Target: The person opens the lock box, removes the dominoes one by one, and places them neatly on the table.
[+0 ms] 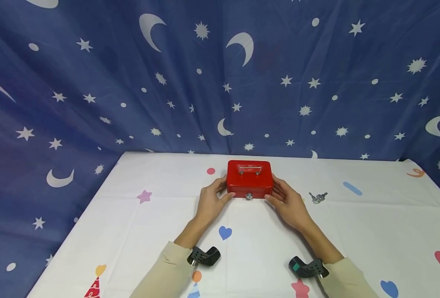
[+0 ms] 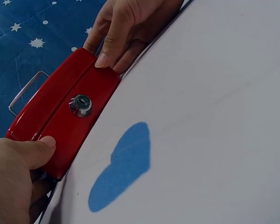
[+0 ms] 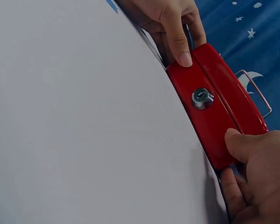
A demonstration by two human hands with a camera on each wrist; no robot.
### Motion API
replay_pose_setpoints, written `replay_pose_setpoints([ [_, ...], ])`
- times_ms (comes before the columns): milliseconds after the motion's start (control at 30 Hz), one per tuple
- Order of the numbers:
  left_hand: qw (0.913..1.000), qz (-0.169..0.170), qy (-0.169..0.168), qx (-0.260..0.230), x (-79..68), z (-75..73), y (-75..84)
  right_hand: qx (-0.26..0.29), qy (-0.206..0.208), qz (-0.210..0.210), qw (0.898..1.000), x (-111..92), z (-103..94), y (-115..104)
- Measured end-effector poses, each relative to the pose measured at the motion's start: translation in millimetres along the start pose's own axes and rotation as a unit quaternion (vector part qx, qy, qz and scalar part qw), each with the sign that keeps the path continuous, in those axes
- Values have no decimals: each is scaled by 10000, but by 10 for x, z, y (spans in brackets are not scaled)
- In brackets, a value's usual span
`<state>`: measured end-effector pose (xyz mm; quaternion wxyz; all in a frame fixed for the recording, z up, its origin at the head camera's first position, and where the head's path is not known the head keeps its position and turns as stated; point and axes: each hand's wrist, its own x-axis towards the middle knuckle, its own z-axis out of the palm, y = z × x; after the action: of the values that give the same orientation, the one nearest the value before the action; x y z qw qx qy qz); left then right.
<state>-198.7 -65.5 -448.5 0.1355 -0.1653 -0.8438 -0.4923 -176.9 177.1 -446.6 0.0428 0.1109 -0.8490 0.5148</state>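
A red metal cash box (image 1: 250, 179) with a wire handle on its lid and a round silver lock (image 1: 249, 196) on its front is at the far middle of the table. Its lid is down. My left hand (image 1: 211, 202) grips the left end, thumb on the front face and fingers around the side. At the other end my right hand (image 1: 290, 205) holds it the same way, its thumb (image 3: 238, 142) on the front near the lid seam. The keyhole shows bare in the right wrist view. Two small keys (image 1: 318, 198) lie on the cloth right of my right hand.
A white tablecloth (image 1: 160, 231) printed with hearts, stars and party hats covers the table. Behind the far edge hangs a blue curtain (image 1: 190, 54) with moons and stars. Each wrist wears a black camera strap (image 1: 204, 256).
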Motion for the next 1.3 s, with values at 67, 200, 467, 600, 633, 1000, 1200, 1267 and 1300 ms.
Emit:
replay_pose_setpoints([
  [67,10000,-33,-27,-23,-8,0,6,-41,15,35,10000,-8,1,-1],
  [200,9999,-67,-75,-36,-27,2,24,-146,45,78,9999,-24,-14,-9],
  [467,9999,-120,-88,14,-63,-38,44,-324,47,-57,9994,-69,-11,-24],
  [600,9998,-133,-129,0,-93,-45,48,-450,62,-124,9989,-96,-15,-26],
  [633,9998,-118,-138,-14,-97,-43,45,-454,67,-142,9988,-100,-17,-24],
  [1000,9999,-80,-97,-43,-126,-34,30,-396,7,-232,9989,-126,-15,-27],
  [1200,10000,-48,-52,-2,-140,-47,29,-318,-15,-196,9993,-131,-1,-37],
  [1267,10000,-40,-29,37,-145,-53,28,-286,-23,-172,9994,-136,5,-39],
  [1300,10000,-39,-21,53,-147,-56,28,-264,-24,-155,9995,-137,7,-37],
])
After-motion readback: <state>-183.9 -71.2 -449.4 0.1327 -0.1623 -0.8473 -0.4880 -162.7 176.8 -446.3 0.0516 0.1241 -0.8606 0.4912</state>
